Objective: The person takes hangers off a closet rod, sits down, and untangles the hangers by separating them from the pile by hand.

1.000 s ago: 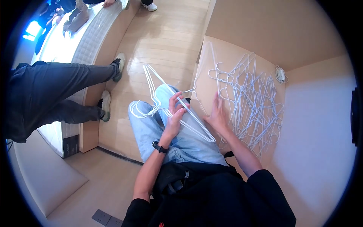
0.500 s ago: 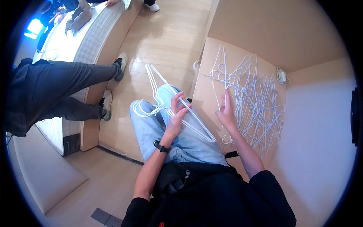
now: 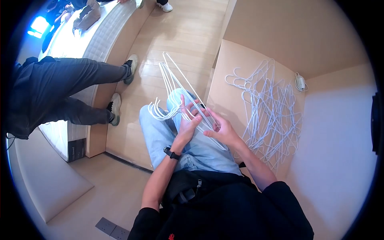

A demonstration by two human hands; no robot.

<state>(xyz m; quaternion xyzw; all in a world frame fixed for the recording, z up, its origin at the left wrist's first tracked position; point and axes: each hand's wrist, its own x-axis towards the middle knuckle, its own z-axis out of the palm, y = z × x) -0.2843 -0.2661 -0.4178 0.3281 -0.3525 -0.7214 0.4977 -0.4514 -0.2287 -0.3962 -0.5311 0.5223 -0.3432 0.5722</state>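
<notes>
Several white wire clothes hangers (image 3: 167, 76) are bunched together over my lap, their hooks fanned out to the left. My left hand (image 3: 189, 125) is closed around the bunch near its middle. At the bunch's right side, my right hand (image 3: 221, 129) grips the long bar of a hanger against the others. Part of the bars is hidden behind my fingers. A tangled pile of white wire hangers (image 3: 270, 114) lies on the wooden surface to my right.
A coiled white cable with a plug block (image 3: 300, 82) sits by the panel behind the pile. On the left, a person in dark trousers (image 3: 76, 74) stands beside a mattress (image 3: 98, 46) on a wooden base. Floor sockets (image 3: 106, 226) show at lower left.
My right hand has moved left from the pile, bringing another hanger to the bunch in my left hand. The bunch is now thicker, with more hooks showing.
</notes>
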